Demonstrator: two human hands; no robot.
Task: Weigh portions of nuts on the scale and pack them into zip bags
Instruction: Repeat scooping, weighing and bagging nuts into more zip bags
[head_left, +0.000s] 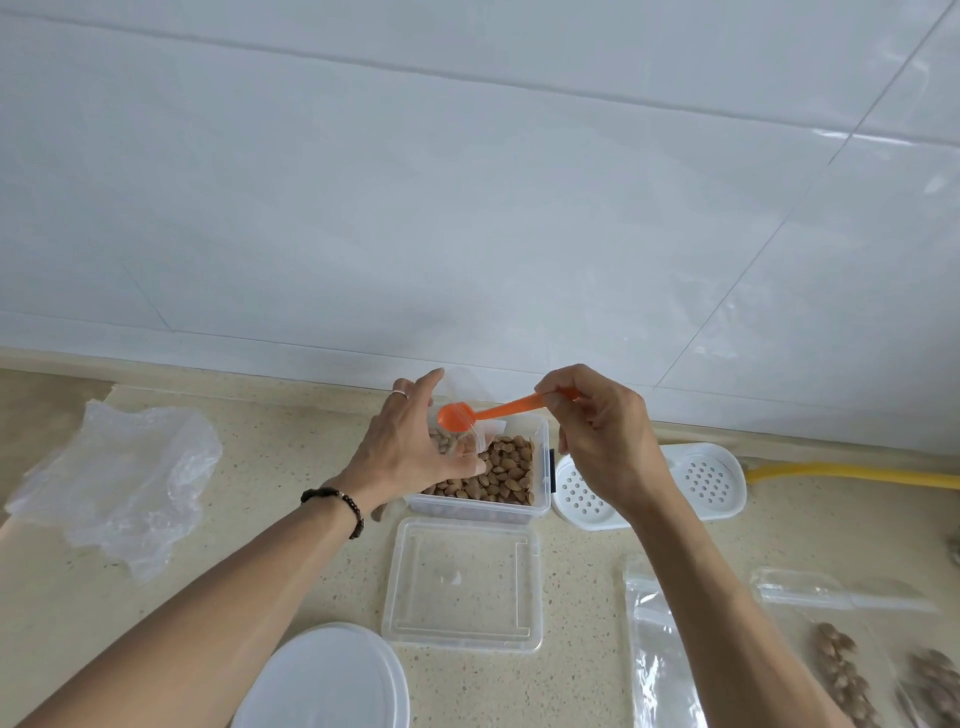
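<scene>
Left hand (410, 447) grips open zip bag (457, 436) above nut box (498, 478). Right hand (602, 436) pinches orange scoop (493, 413) handle, bowl at bag mouth between both hands. Lid (462, 587) on desk (260, 545) just below them.

One orange spoon (498, 410) is in view, pinched by the right hand (602, 441). One clear box of nuts (506, 475) sits under both hands, one clear lid (462, 584) lies nearer than the hands, and one small zip bag (457, 431) is held by the left hand (410, 447).
</scene>
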